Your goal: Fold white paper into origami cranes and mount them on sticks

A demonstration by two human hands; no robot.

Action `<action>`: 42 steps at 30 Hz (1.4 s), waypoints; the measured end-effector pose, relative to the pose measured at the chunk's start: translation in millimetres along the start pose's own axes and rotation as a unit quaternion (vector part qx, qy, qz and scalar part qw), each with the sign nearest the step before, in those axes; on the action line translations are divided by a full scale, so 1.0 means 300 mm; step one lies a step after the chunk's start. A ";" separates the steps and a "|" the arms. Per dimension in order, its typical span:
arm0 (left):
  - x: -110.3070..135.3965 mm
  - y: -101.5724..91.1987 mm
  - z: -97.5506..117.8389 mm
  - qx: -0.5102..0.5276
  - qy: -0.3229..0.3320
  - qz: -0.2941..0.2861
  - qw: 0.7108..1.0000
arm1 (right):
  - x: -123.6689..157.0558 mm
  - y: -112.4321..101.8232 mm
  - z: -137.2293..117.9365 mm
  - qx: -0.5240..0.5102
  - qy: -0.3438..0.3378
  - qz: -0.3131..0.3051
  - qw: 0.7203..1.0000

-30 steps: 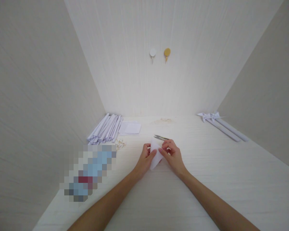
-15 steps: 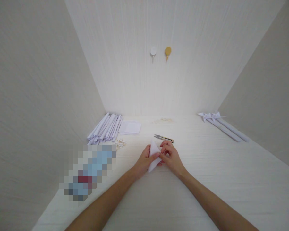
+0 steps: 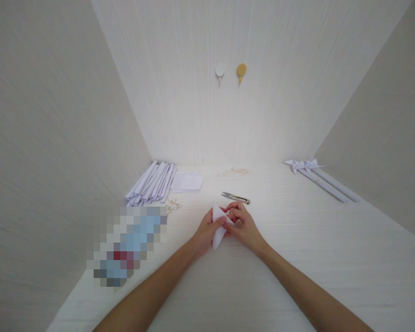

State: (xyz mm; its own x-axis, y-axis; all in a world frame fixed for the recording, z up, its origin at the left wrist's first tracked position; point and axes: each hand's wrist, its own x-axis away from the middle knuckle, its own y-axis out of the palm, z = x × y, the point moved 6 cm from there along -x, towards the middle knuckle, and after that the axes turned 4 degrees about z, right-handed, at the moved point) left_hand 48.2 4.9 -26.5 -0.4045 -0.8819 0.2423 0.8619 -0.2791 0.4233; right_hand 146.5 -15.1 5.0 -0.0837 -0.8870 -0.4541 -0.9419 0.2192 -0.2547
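Note:
A white sheet of paper folded into a triangle [image 3: 219, 235] is held between my hands above the table. My left hand [image 3: 204, 234] grips its left side, thumb lying across the front. On the right edge, my right hand [image 3: 244, 225] pinches the paper with thumb and fingers; some fingertips are hidden behind it. Just beyond my right hand lies a pair of thread snips [image 3: 236, 198], blades pointing left. Farther off at the left is a small stack of white paper squares [image 3: 187, 181].
Many rolled paper sticks [image 3: 151, 185] are piled at the back left, with small pale bits [image 3: 173, 205] nearby. A blurred-out bluish object [image 3: 134, 244] lies at left. Two paper pinwheels on sticks [image 3: 326, 182] rest at right. Two hooks, white [image 3: 220, 70] and gold [image 3: 241, 70], are on the wall.
Both hands and the folded paper have shifted slightly left. The right thumb and fingers have moved in closer over the paper's right edge. The surrounding things stay in place.

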 end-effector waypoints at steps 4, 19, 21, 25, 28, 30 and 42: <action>0.001 0.002 0.002 -0.011 0.003 -0.016 1.000 | -0.008 -0.016 0.027 -0.085 0.043 0.014 0.995; 0.051 0.094 -0.027 -0.167 0.029 -0.128 0.977 | -0.010 -0.006 0.020 -0.202 0.178 0.003 0.963; 0.061 0.107 -0.041 -0.171 0.019 -0.138 0.975 | -0.009 -0.006 0.008 -0.205 0.174 -0.006 0.963; 0.068 0.109 -0.046 -0.157 0.018 -0.126 0.979 | 0.003 0.004 0.009 -0.235 0.205 -0.023 0.950; 0.069 0.106 -0.038 -0.154 0.025 -0.119 0.981 | 0.009 0.005 0.013 -0.252 0.223 -0.013 0.942; 0.071 0.107 -0.031 -0.152 0.029 -0.116 0.981 | 0.010 0.005 0.014 -0.259 0.226 -0.011 0.939; 0.067 0.106 -0.036 -0.144 0.032 -0.111 0.983 | 0.010 0.006 0.009 -0.262 0.224 -0.033 0.938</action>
State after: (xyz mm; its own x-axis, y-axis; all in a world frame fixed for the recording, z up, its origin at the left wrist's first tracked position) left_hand 70.6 -25.9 -17.6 -0.5801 -0.8069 0.1118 0.8092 -0.5549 0.1932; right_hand 145.3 -16.4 1.0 -0.0378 -0.9991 -0.0183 -0.9706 0.0324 0.2385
